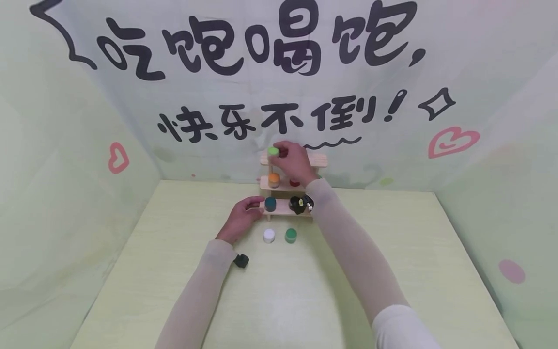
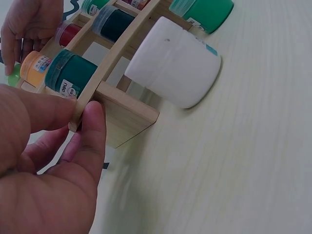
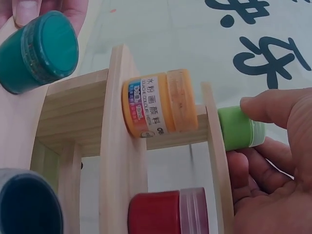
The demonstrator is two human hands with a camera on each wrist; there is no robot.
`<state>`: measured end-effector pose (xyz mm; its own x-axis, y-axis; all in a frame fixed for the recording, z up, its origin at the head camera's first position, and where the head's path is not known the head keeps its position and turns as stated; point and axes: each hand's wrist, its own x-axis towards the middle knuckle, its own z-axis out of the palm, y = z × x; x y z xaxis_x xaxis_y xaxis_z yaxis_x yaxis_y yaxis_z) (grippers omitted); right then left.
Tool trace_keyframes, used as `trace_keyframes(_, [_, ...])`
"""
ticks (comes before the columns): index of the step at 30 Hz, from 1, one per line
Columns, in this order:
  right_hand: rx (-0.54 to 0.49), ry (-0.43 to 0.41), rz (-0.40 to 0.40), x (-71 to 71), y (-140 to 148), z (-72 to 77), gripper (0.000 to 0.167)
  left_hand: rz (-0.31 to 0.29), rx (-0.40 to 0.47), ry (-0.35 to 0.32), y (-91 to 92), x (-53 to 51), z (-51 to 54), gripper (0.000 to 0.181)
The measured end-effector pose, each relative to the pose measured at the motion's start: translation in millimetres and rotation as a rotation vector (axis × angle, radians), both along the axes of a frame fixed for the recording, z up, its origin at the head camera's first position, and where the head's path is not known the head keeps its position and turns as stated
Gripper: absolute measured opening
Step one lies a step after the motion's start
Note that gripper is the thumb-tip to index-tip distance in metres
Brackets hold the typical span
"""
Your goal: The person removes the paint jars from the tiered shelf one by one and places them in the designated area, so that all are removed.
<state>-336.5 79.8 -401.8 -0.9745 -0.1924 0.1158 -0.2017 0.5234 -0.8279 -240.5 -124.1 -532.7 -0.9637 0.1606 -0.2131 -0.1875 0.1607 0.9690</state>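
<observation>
My right hand (image 1: 297, 162) pinches a light green paint jar (image 3: 235, 127) at the left end of the top board of a small wooden tiered rack (image 1: 319, 160). The jar's base meets that board in the right wrist view. Lower down, my left hand (image 1: 241, 219) grips the left end of the rack's bottom board between thumb and fingers. A teal paint jar (image 2: 70, 74) stands on that board, close to the left thumb. On the middle board are an orange paint jar (image 3: 153, 103) and a red one (image 3: 155, 214). A dark blue jar (image 3: 29, 204) sits on the bottom board.
In front of the rack, a white jar (image 1: 269, 236) and a green jar (image 1: 290, 236) stand on the pale table (image 1: 279, 291). Behind the rack rises a cloth wall (image 1: 218, 160) with large black lettering. A wrist camera (image 1: 299, 204) partly hides the bottom board.
</observation>
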Motion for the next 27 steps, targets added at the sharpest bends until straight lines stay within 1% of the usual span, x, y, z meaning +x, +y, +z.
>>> trace_keyframes(7, [-0.014,0.007,0.010,9.0,11,2.5,0.052,0.013,-0.009,-0.005,2.4,0.9,3.2,0.042])
trace_keyframes(10, [-0.015,0.025,0.013,16.8,17,4.5,0.051,0.017,-0.012,-0.009,3.1,0.6,3.0,0.042])
trace_keyframes(14, [-0.041,0.042,-0.001,28.8,23,6.9,0.050,0.009,0.000,-0.009,4.7,0.5,3.4,0.042])
trace_keyframes(17, [-0.074,0.030,-0.007,37.8,27,7.4,0.050,0.013,0.022,-0.018,5.5,0.2,2.9,0.043])
trace_keyframes(21, [-0.108,0.029,0.003,48.7,28,4.1,0.049,0.035,0.054,-0.032,6.0,-0.8,0.4,0.041])
trace_keyframes(27, [-0.135,0.051,-0.002,63.8,31,-3.3,0.047,0.055,0.067,-0.022,7.7,-1.1,0.5,0.038])
